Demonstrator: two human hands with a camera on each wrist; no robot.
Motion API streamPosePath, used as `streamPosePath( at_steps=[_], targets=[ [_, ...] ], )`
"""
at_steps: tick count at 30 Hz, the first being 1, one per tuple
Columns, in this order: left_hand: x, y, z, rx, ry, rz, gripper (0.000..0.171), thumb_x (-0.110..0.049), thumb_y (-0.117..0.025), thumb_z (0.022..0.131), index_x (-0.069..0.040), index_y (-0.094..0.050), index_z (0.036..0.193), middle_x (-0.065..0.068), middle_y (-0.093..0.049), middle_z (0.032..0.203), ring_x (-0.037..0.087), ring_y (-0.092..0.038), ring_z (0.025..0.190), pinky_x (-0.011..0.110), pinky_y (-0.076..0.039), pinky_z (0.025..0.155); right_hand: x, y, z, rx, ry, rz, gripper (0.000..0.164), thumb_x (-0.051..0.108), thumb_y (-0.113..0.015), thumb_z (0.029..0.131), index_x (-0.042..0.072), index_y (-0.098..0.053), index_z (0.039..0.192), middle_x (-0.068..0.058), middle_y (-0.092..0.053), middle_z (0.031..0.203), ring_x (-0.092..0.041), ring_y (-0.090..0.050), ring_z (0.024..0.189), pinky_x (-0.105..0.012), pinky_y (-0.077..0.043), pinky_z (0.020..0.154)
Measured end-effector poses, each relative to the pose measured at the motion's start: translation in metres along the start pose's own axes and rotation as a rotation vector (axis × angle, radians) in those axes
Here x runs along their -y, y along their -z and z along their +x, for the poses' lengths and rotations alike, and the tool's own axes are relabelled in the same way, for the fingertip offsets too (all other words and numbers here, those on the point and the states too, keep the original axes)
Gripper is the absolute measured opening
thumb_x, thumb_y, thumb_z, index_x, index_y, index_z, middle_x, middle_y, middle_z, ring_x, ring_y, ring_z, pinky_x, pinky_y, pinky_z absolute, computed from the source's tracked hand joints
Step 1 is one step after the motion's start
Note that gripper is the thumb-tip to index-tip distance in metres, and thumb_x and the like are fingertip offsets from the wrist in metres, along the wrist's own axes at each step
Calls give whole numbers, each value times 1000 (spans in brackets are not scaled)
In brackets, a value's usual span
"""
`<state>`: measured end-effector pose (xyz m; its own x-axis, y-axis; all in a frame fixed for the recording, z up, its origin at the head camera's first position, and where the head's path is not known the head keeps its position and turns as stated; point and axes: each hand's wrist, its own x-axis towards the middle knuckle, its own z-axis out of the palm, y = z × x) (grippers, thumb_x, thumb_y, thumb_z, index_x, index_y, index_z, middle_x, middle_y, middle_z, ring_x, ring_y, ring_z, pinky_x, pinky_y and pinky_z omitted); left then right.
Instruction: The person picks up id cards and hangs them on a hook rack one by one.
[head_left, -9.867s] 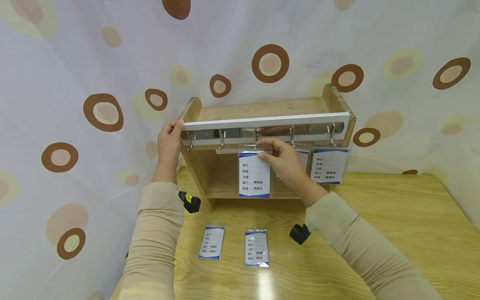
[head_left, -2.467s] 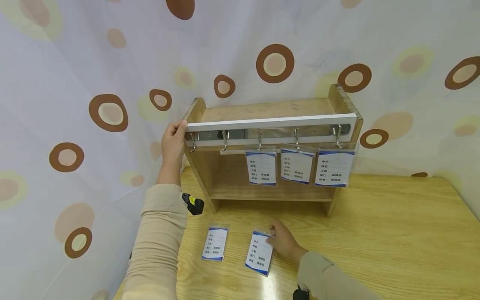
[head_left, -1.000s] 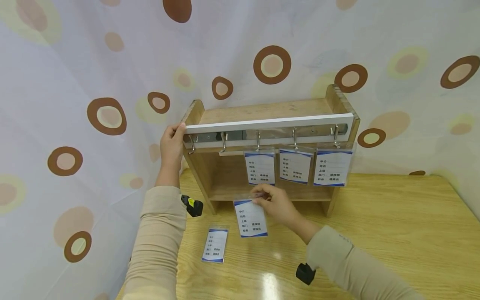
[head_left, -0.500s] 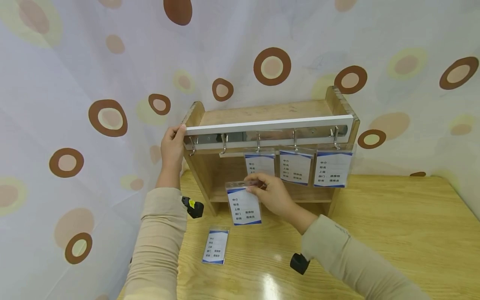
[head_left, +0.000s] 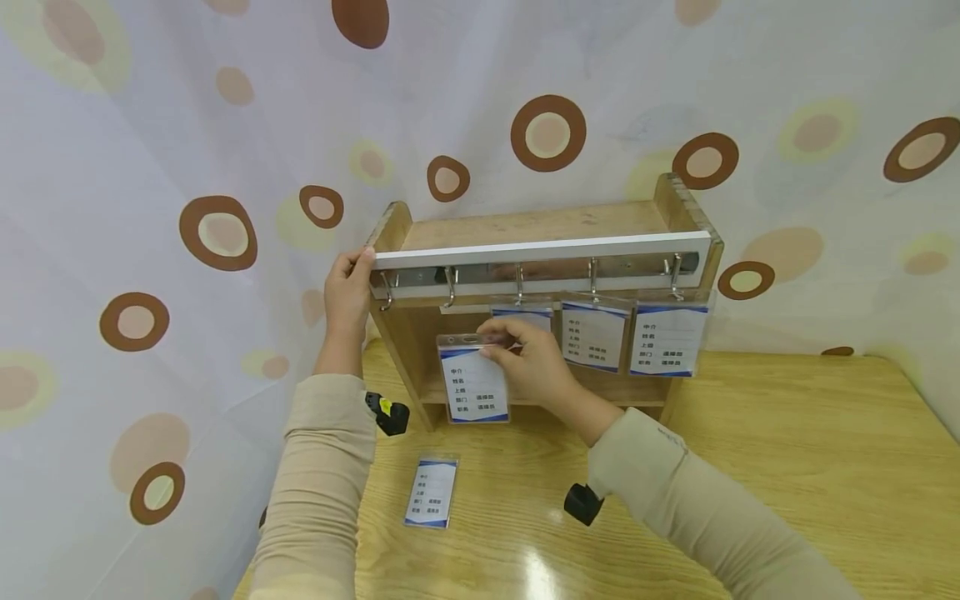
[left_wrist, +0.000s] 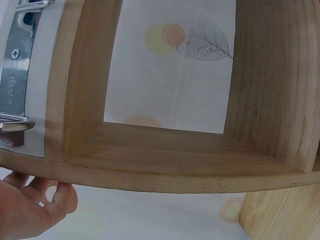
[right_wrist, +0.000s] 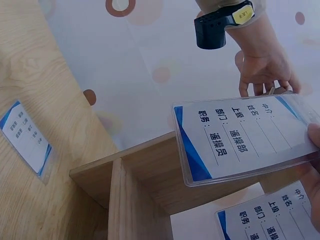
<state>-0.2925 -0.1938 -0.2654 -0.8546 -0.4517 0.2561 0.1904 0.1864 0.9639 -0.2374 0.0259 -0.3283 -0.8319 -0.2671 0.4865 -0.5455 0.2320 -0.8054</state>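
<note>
Five curved silver metal hooks (head_left: 451,287) line a white rail with a shiny metal strip (head_left: 540,248) across the front of a pale wooden open-backed shelf unit (head_left: 532,222), which stands on a yellow wood-grained tabletop (head_left: 787,467). Below the second hook from the left, and apart from it, is a flat rectangular white-and-blue card in a clear plastic sleeve (head_left: 474,387). The fingers of the right hand (head_left: 534,364) grasp it by its top right corner — the thumb on the printed face — and it hangs nearly upright, its lower part in front of the unit's bottom board. The left hand (head_left: 347,292) grips the left end of the unit, its fingers bent at the corner where rail and wooden side meet. Three similar sleeved cards (head_left: 595,335) hang from the three hooks on the right; the leftmost of them is partly covered by the right hand. A fifth sleeved card (head_left: 431,493) lies flat on the tabletop, in front of the unit towards its left side. Behind hangs white cloth printed with brown, peach and yellow spots (head_left: 420,75).
</note>
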Motion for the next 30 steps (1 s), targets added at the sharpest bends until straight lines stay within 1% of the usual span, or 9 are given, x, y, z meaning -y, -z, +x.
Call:
streamPosePath(
  at_steps=[5,11,19,25,30],
  targets=[
    [-1,0,0,2,2,3,18,-28,-56,84,-10,-57,88,1,-52,97,10,-43,89,21,-33,78,6,0,6,-1,-2,6,18,3,-61,78,4,-59,96,-5,-58,85,-15,-53,78,-26,-45,67],
    [-1,0,0,2,-1,1,16,-27,-56,84,-11,-57,86,0,-52,98,10,-43,88,21,-33,77,12,-1,13,-12,19,32,19,2,-61,79,5,-59,97,-3,-58,86,-14,-52,78,-26,-44,66],
    [-1,-1,0,5,4,0,21,-27,-55,84,-8,-57,90,3,-53,101,11,-43,92,22,-33,81,18,-1,20,-17,6,42,16,3,-60,79,4,-59,95,-4,-56,83,-15,-50,74,-27,-44,63],
    [-1,-1,0,-2,1,5,24,-27,-55,84,-5,-58,94,3,-54,101,11,-44,92,22,-34,81,19,-2,26,-19,-24,54,16,4,-58,81,6,-58,96,-3,-54,84,-15,-48,73,-26,-42,59],
    [-1,-1,1,3,-6,3,24,-26,-55,84,-4,-58,95,4,-54,104,11,-44,93,23,-34,81,22,-5,29,-22,-25,58,16,4,-57,82,5,-57,98,-4,-53,86,-16,-48,76,-26,-42,63]
  ],
)
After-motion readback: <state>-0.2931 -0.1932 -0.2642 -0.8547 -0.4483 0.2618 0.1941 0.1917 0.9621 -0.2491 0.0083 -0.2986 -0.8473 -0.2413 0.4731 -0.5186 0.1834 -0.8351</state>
